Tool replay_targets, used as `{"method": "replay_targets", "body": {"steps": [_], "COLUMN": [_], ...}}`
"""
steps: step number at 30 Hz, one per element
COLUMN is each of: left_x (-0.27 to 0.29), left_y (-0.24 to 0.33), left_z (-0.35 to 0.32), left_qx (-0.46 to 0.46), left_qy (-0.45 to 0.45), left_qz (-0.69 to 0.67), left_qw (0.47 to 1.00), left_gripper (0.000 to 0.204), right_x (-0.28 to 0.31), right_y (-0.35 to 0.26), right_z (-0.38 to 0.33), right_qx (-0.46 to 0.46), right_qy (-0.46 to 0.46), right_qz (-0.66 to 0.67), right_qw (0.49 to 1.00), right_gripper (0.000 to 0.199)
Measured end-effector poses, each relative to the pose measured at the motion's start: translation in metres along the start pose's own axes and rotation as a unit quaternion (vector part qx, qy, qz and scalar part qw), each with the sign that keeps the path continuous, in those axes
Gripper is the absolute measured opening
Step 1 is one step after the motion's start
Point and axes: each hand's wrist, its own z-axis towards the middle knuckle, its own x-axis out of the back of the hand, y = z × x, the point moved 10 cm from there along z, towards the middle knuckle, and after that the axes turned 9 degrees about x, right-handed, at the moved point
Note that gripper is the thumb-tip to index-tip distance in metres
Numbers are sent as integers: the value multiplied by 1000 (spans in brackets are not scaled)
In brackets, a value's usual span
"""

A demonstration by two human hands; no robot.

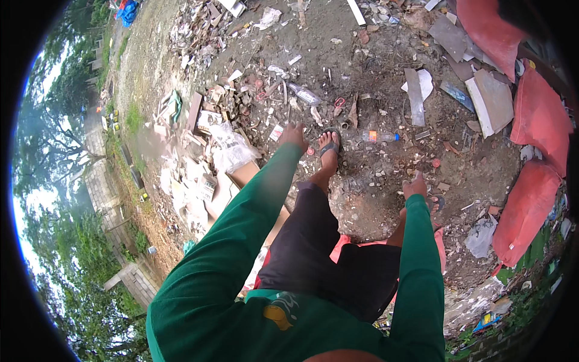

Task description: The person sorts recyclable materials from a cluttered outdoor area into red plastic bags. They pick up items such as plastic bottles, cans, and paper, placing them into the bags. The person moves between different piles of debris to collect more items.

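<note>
My left hand (292,137) reaches forward above the littered ground, its fingers partly spread. A small white and red packet (276,132) shows right beside its fingers; whether they touch it I cannot tell. My right hand (414,186) hangs over bare dirt on the right with its fingers stretched out and nothing visible in it. A red bottle cap (436,163) lies on the soil just beyond that hand. Between the hands and farther out is a clear plastic bottle (381,137) with an orange label and blue cap. Another clear bottle (304,94) lies beyond my left hand.
My sandaled foot (330,145) stands between the hands. To the left spreads a heap of cardboard, paper and clear plastic (232,151). Filled red sacks (538,111) line the right side, near broken boards (490,101). Red-handled scissors (339,102) lie ahead.
</note>
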Motion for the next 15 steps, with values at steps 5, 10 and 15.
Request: {"method": "replay_targets", "body": {"steps": [5, 10, 15], "left_x": [-36, -63, -112], "left_y": [-4, 16, 18], "left_z": [116, 205, 269], "left_qx": [-5, -112, -150], "left_qy": [18, 46, 80], "left_qz": [70, 194, 264], "left_qw": [997, 973, 950], "left_gripper": [67, 66, 53], "right_x": [-65, -112, -147], "right_y": [-51, -59, -46], "right_z": [83, 151, 192], "right_qx": [74, 139, 112], "right_qy": [4, -20, -58], "right_qz": [-124, -232, -337], "right_qw": [990, 963, 933], "right_gripper": [65, 62, 48]}}
